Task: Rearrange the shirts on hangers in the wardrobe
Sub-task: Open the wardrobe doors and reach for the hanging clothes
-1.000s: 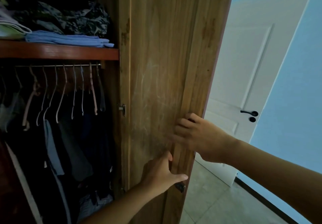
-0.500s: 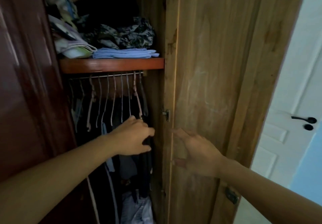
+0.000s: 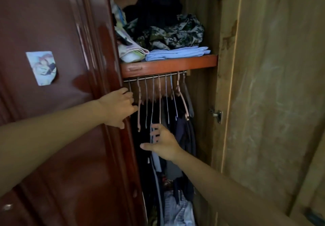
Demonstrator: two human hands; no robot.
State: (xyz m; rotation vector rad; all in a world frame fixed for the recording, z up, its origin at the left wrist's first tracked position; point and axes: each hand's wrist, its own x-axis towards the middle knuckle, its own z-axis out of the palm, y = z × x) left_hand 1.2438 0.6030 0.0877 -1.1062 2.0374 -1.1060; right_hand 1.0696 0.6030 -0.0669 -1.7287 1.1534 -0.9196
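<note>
Left hand (image 3: pixel 117 107) reaches in at frame centre-left, fingers curled over the edge of the dark red door (image 3: pixel 52 102); whether it also holds a hanger, cannot tell. Right hand (image 3: pixel 162 142) sits lower centre, fingers spread and loose, thumb out, gripping nothing, tips at the hanging shirts (image 3: pixel 182 134). Shirts hang on hangers (image 3: pixel 160 99) from the metal rail (image 3: pixel 154 78), centre of frame, under the orange shelf (image 3: pixel 168 65) (folded clothes stacked on top). Sticker (image 3: pixel 43 66) on door, upper left. Pale wood door (image 3: pixel 272 85) open at right.
</note>
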